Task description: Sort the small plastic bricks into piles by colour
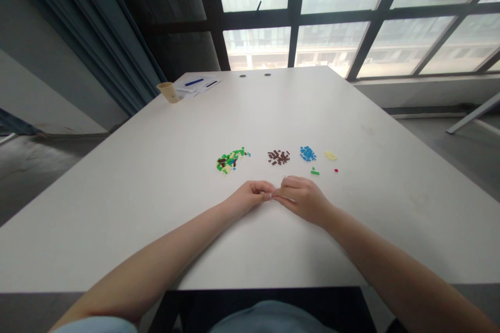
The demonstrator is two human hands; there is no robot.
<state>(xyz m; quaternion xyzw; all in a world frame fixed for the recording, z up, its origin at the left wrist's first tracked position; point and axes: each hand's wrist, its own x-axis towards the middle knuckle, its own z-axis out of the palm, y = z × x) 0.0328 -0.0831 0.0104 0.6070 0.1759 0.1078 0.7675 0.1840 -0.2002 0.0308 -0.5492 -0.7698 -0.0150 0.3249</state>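
Note:
My left hand [254, 193] and my right hand [302, 196] meet at the fingertips, low over the white table. Both are closed in a pinch, and whatever sits between the fingers is too small and hidden to name. Just beyond them lie piles of small toy bricks. A mixed pile [231, 159] of green, brown, cream and blue bricks is on the left. Brown bricks [278, 157] are straight ahead, blue bricks [308, 153] to their right, then a few yellow bricks [330, 155]. Nearer my right hand are green bricks [314, 172] and one red brick [336, 170].
The white table [195, 135] reaches to the windows. At its far left edge stands a beige cup [169, 92], beside papers [191, 88] with a blue pen [194, 82] on them. Two round discs [267, 75] are set near the far edge. A blue curtain [97, 26] hangs left.

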